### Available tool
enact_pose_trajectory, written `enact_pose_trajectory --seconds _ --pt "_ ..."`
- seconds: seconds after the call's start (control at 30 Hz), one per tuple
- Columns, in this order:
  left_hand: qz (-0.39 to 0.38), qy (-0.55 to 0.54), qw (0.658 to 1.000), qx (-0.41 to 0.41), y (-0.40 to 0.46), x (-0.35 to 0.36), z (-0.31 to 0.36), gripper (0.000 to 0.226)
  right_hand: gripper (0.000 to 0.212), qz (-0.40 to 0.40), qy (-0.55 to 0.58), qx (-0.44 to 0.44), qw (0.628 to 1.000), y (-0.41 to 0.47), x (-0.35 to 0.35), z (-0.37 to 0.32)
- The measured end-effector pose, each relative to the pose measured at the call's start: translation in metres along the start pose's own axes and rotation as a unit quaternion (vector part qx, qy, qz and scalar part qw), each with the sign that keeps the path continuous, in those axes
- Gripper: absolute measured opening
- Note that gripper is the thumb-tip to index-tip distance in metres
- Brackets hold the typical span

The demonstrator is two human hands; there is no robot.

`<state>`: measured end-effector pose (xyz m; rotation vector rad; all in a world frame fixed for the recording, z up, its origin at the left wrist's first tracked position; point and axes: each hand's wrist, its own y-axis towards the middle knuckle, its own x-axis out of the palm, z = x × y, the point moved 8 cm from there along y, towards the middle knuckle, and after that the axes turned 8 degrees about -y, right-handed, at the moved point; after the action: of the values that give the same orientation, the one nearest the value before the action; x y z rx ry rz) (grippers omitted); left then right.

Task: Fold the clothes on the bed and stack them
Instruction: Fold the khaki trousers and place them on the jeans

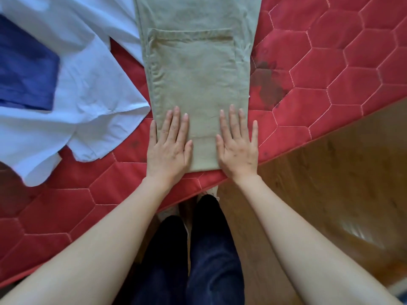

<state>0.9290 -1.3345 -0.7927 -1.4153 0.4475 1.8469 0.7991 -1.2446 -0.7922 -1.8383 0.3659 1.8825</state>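
- Head view, nearest: left hand (168,150) and right hand (239,148), grip apart on both, fingers straight, pressing flat on the near end of the khaki trousers (196,80).
- Trousers lying lengthwise on the red bed (330,69), near hem by the mattress edge, far end out of frame.
- Probably smoothing before a fold; next calls for pinching this hem and carrying it away over the pocket.
- Further left: white shirt (92,84) unfolded, blue garment (24,71) on it, waiting.
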Motion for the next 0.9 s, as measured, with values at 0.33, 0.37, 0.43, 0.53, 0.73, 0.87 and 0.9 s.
enact_pose_trajectory --seconds 0.33,0.37,0.43,0.53,0.73,0.87,0.9 --pt "-0.014 0.009 0.999 0.051 -0.012 0.002 -0.004 0.063 0.061 0.007 0.001 -0.096 0.995 -0.022 -0.010 -0.026" --pt "-0.015 0.014 0.997 0.075 -0.020 0.002 -0.006 0.064 0.061 -0.001 -0.011 -0.123 0.992 -0.028 -0.005 -0.028" --pt "-0.014 0.025 0.993 0.118 -0.038 0.001 -0.015 0.068 0.064 -0.003 -0.007 -0.121 0.993 -0.036 0.001 -0.015" --pt "-0.017 0.046 0.985 0.165 -0.054 -0.004 -0.026 0.077 0.074 -0.008 0.005 -0.119 0.993 -0.044 0.005 0.001" --pt "0.030 0.080 0.974 0.209 -0.052 -0.022 -0.016 0.067 0.054 0.091 -0.040 -0.220 0.970 -0.044 -0.024 0.004" --pt "0.069 0.061 0.959 0.267 -0.049 -0.042 -0.005 0.045 0.031 0.162 0.009 -0.218 0.962 -0.042 -0.051 0.010" --pt "0.085 0.042 0.957 0.273 -0.049 -0.048 -0.003 0.035 0.027 0.163 0.040 -0.206 0.964 -0.040 -0.056 0.013"
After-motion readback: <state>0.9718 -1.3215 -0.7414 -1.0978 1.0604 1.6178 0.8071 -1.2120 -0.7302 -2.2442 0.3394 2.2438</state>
